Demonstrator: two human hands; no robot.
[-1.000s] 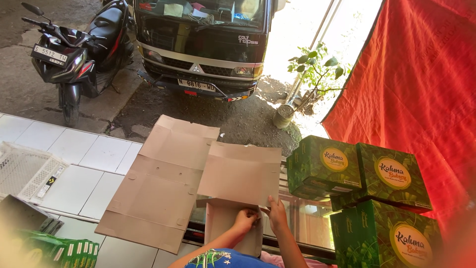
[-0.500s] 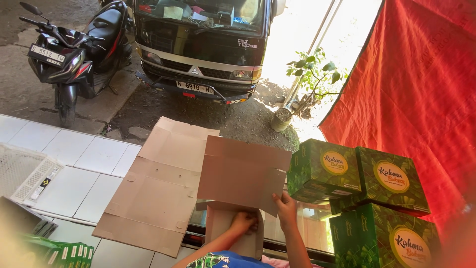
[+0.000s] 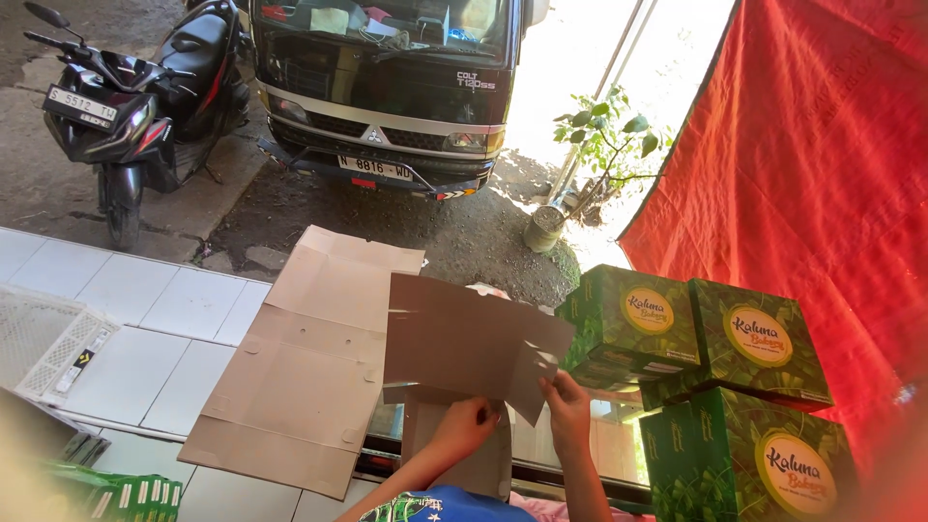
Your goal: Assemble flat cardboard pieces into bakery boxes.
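Observation:
My left hand (image 3: 468, 423) and my right hand (image 3: 568, 404) both grip the lower edge of a flat brown cardboard box blank (image 3: 464, 343), held up in front of me with its plain side facing me. The right hand pinches a flap at the blank's lower right corner. Behind it and to the left, a larger unfolded brown cardboard sheet (image 3: 309, 367) lies on the white tiled floor (image 3: 145, 329). To the right stand assembled green boxes (image 3: 696, 333) with round yellow labels, stacked in two layers.
A red cloth (image 3: 822, 164) hangs at the right. Outside, a small truck (image 3: 387, 87) and a black scooter (image 3: 135, 106) are parked, with a potted plant (image 3: 570, 184) beside them. A white plastic crate (image 3: 43, 343) and flat green packs (image 3: 106, 488) sit at the left.
The cardboard blank has tilted and shifted right in my hands. My right hand moved up to the lower right flap, and the view swung slightly.

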